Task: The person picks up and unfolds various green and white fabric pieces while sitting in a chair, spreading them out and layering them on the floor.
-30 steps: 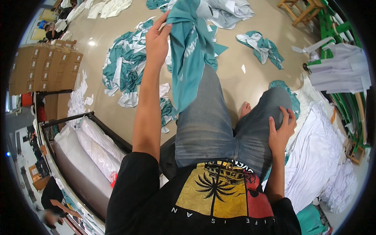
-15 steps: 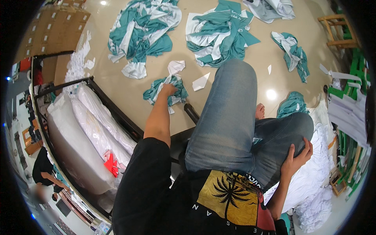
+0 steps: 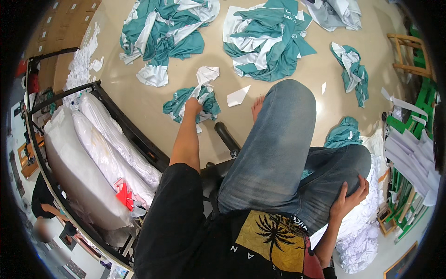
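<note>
My left arm stretches down to the floor, where my left hand is closed on a small bundle of green and white cloth. The fingertips are partly hidden in its folds. A pale scrap of cloth reaches up from the bundle, away from me. On my bent right knee rests my right hand, fingers apart and holding nothing. Beyond the bundle lie two large heaps of green and white cloth, one at the left and one at the middle.
A white scrap lies beside the bundle. Wrapped white rolls fill a black-framed rack at left. Smaller green cloth, white fabric heaps and a wooden stool are at right. A black chair leg juts out nearby.
My left hand has shifted slightly within the bundle, and the pale scrap now stretches to it. My left knee has swung right; a bare foot now shows on its left. The right hand stays on the knee.
</note>
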A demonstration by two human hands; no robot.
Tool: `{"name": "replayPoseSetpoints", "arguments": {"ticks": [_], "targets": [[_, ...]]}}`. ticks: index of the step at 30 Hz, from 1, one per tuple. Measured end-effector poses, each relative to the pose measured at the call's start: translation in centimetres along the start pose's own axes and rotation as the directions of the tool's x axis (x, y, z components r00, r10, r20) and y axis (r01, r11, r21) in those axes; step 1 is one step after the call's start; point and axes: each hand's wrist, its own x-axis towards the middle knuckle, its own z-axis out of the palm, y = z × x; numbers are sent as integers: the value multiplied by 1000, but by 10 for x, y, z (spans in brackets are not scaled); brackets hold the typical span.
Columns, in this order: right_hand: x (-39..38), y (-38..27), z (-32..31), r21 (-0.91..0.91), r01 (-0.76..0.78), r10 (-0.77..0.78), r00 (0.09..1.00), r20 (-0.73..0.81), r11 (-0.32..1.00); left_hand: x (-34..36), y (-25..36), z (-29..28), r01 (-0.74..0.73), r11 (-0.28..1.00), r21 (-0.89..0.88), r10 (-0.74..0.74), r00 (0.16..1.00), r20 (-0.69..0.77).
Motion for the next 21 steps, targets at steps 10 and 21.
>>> {"name": "replayPoseSetpoints", "arguments": {"ticks": [10,21], "targets": [[13,-1,8,202,88,-82,996,-40,975,-155,145,-208,-540,501,-677,428,834,-349],[14,-130,5,970,-94,-485,852,195,224,-482,299,-296,-822,-466,-328,777,-203,-596]]}}
